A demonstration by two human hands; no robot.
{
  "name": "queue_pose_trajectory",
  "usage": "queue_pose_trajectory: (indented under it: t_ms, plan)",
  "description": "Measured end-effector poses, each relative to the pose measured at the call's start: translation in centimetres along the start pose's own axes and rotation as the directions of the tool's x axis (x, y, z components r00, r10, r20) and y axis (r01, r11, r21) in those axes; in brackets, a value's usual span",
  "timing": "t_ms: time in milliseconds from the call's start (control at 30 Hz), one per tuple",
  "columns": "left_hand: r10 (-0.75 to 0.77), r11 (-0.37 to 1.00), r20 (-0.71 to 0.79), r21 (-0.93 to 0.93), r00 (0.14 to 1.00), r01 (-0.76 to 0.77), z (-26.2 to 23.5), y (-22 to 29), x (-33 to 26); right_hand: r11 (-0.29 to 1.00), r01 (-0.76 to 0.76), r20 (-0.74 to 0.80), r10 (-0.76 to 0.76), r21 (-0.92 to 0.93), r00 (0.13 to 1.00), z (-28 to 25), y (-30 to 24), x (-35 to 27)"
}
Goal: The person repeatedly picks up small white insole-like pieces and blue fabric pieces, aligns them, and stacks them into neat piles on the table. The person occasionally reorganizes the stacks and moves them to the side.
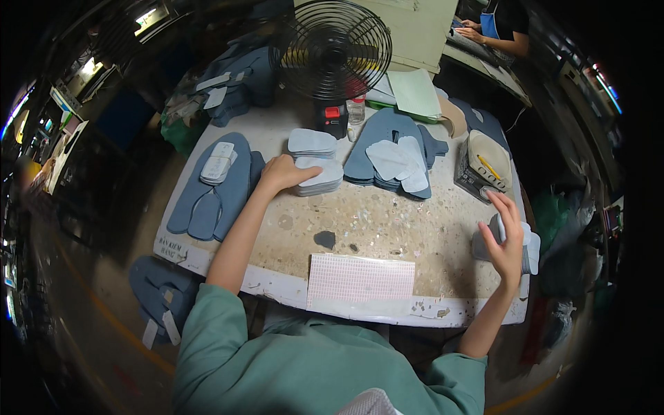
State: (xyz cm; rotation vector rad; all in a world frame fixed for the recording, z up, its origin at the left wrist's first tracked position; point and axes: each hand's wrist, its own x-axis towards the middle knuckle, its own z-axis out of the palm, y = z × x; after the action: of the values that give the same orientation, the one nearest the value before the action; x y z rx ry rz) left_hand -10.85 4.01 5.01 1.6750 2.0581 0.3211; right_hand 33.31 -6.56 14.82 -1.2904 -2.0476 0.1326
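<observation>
My left hand grips the nearer of two neat stacks of pale blue-grey rounded pieces, its thumb along the near top and its other fingers by the left side. Directly behind, the second stack of pale pieces almost touches it. At the table's right edge my right hand is open, with thumb and fingers apart. It hovers over or touches another pile of blue-grey pieces; the hand partly hides this pile, and I cannot tell whether they touch.
Large blue cut pieces lie left, topped by a white bundle. More blue pieces lie centre-right. A black fan stands behind. A box with a yellow pencil sits right. A pink-printed sheet lies in front. Another person works far right.
</observation>
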Motion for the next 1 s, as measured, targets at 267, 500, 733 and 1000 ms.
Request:
queue_pose_trajectory:
  t_ms: [267, 500, 733, 1000]
  plan:
    - [0.166, 0.982, 0.027, -0.095, 0.986, -0.162, -0.1, 1.4, -1.8, 0.915, 0.183, 0.198, -0.266, 0.361, 0.943, 6.6, -4.3, 3.7]
    - [0.454, 0.788, 0.252, -0.561, 0.854, -0.253, 1.3, 4.2, -4.8, 0.218, -0.757, 0.739, 0.172, 0.616, 0.651, 15.3, -5.0, 3.5]
    - [0.541, 0.688, -0.141, -0.493, 0.829, -0.533, 3.3, 6.5, -6.8, 0.513, -0.64, 0.525, 0.371, 0.572, 0.766, 16.7, -1.5, 4.1]
    - [0.556, 0.688, 0.038, -0.582, 0.831, -0.434, 1.8, 6.7, -7.6, 1.0, -0.001, 0.341, -0.002, 0.007, 0.94, 12.9, -2.3, 2.5]
